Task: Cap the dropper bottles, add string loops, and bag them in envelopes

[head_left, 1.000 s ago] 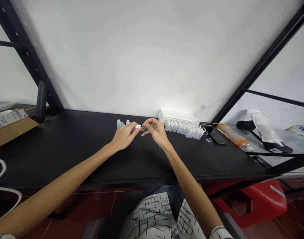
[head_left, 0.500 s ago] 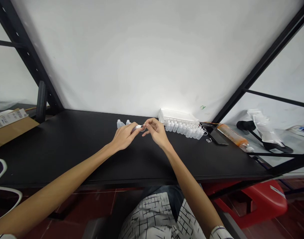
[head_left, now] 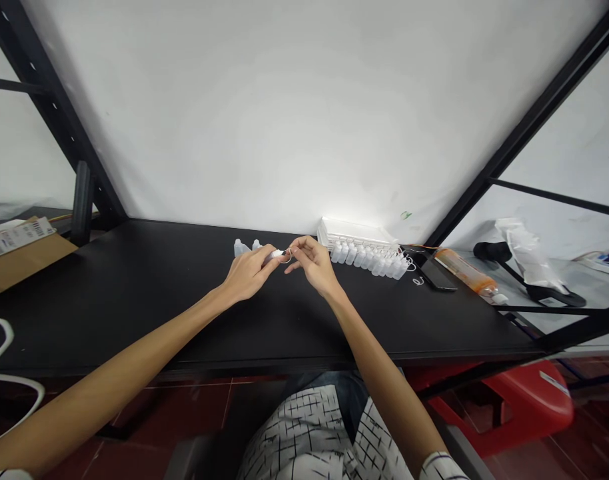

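White, slim piece (head_left: 275, 255) with thin, curved cord (head_left: 290, 257)

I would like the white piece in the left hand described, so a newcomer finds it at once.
On the black table, find the white stack. Left of it, past the right hand, the left hand holds the white piece. Unlike the row of pale containers, it is held, with a thin white loop beside its end.

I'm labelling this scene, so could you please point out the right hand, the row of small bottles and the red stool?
Right hand (head_left: 312, 263): head view, back of hand.
Row of small bottles (head_left: 368, 261): head view, middle bottle.
Red stool (head_left: 539, 403): head view, red body.
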The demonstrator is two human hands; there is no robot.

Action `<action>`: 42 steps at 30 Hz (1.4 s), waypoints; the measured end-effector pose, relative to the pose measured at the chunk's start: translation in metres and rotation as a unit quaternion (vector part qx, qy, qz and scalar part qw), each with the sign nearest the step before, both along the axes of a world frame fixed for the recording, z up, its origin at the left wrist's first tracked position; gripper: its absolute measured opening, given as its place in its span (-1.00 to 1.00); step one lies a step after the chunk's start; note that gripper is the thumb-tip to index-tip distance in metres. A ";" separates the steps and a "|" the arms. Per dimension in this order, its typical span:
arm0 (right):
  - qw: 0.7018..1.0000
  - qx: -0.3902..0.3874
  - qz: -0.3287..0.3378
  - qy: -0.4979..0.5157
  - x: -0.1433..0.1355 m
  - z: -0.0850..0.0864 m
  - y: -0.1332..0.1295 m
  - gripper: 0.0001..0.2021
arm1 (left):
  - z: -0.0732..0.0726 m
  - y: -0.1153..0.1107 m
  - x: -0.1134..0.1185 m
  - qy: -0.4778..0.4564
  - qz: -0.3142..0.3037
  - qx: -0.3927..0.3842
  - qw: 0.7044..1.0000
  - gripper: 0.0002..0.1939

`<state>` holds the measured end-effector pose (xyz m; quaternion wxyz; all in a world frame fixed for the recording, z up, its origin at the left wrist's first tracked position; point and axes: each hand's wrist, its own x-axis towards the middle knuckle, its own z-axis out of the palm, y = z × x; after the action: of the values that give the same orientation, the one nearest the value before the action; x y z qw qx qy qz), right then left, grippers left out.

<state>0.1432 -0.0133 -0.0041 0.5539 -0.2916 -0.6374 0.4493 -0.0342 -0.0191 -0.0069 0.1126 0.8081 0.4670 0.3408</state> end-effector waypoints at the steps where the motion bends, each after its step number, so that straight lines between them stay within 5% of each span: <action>1: 1.000 -0.001 0.000 -0.001 0.000 0.000 0.000 -0.71 | 0.000 0.000 0.000 0.001 0.001 0.001 1.000 -0.57; 16: 0.985 0.096 -0.096 -0.109 0.000 -0.006 -0.001 -0.80 | 0.000 0.000 0.000 0.028 0.025 0.015 0.999 -0.60; 42: 0.997 0.024 -0.072 -0.012 -0.006 -0.004 -0.004 -0.66 | 0.003 -0.003 0.001 0.021 0.022 0.007 1.000 -0.61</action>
<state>0.1369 -0.0177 -0.0081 0.5835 -0.3291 -0.6320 0.3896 -0.0328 -0.0217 -0.0042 0.0895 0.8054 0.4845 0.3296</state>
